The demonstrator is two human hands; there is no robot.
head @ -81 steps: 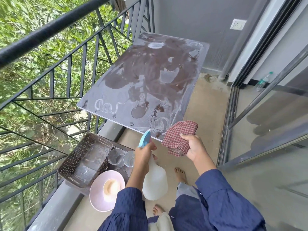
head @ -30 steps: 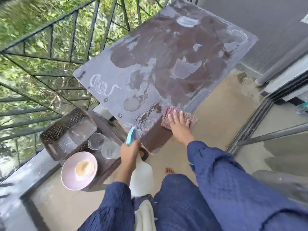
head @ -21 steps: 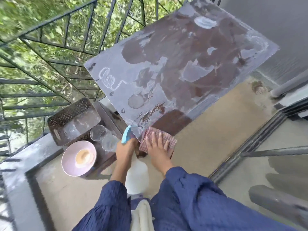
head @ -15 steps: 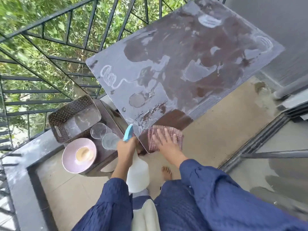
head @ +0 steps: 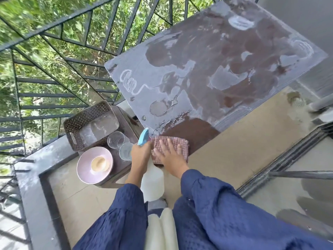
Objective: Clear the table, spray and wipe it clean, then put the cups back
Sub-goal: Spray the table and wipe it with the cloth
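Note:
The brown table (head: 207, 56) is streaked with pale wet film, with a dark wiped patch at its near corner. My right hand (head: 170, 154) presses flat, fingers spread, on a red checked cloth (head: 182, 143) at that near corner. My left hand (head: 141, 154) grips the neck of a white spray bottle (head: 152, 184) with a blue trigger (head: 144, 137), held just left of the cloth. Two clear glass cups (head: 116, 139) (head: 126, 151) stand on a low brown stool to the left of the table.
On the stool (head: 122, 166) also sit a perforated brown basket (head: 72, 134) and a pink plate (head: 82, 168) with a small cream dish. A black metal railing (head: 54, 60) runs along the left. A sliding door track (head: 281, 159) lies on the right.
My right hand went from holding the bunched cloth in the air to pressing it flat on the table, then slid it left along the near edge, leaving a dark wiped patch.

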